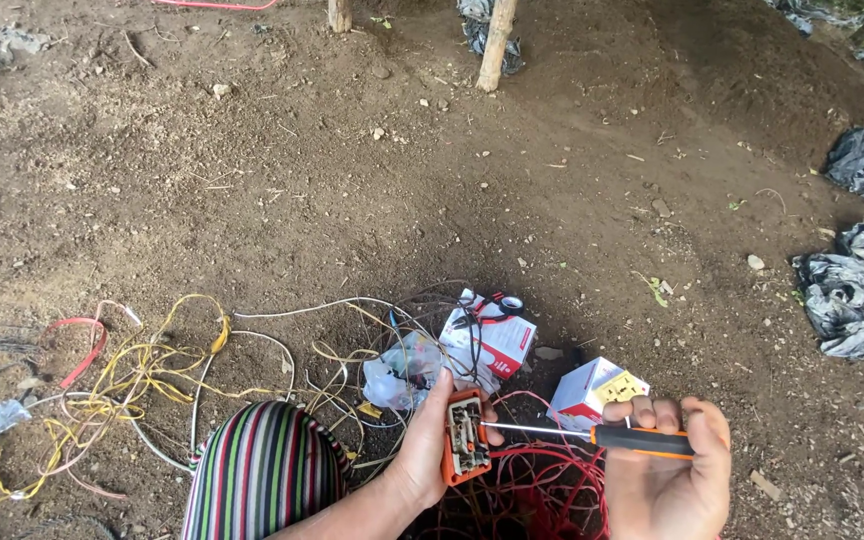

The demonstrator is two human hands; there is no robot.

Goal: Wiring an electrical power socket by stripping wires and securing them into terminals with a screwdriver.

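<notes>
red-white box (497, 335), white-yellow box (592, 392) — on dirt

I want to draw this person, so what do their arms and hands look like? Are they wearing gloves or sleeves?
No gloves and no sleeves show. Both the left hand and the right hand are bare, and the left forearm is bare as far as the picture shows. I can see no rings, watch or bracelets. The only clothing in view is striped cloth in red, green, white and dark lines, over the knee.

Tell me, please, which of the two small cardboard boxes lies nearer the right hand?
The box with the yellow panel, just beyond the right hand; the red-and-white box lies farther left.
</notes>
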